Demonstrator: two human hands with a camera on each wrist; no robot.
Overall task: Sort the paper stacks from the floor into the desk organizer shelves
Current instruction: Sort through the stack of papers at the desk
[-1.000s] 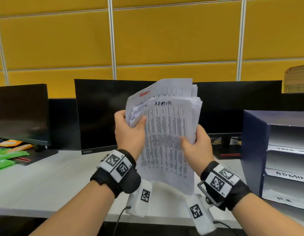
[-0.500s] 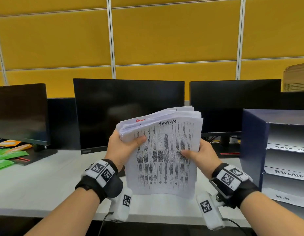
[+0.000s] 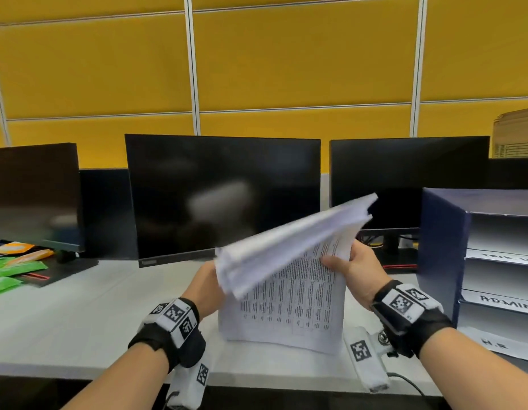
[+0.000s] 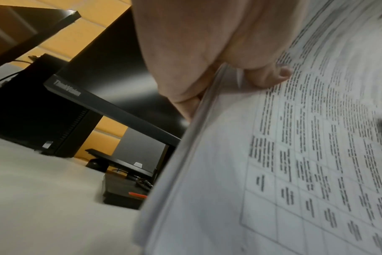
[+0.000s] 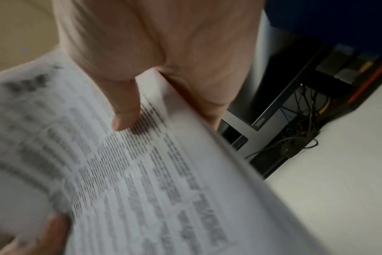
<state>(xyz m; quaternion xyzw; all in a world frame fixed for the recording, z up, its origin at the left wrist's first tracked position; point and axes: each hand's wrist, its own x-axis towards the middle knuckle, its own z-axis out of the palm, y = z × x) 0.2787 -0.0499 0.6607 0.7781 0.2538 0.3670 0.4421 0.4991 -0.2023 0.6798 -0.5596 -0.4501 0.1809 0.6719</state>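
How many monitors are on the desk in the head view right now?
3. One monitor at the far left, cut off by the frame edge; one in the centre, behind the paper stack; one at right, beside the desk organizer. Others may sit outside the frame.

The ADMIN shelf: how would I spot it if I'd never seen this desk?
Look to the desk's right end, where a dark blue organizer stands beside the monitors. Its pale shelves are stacked; the ADMIN shelf carries that handwritten word on its front lip, above the H.R shelf.
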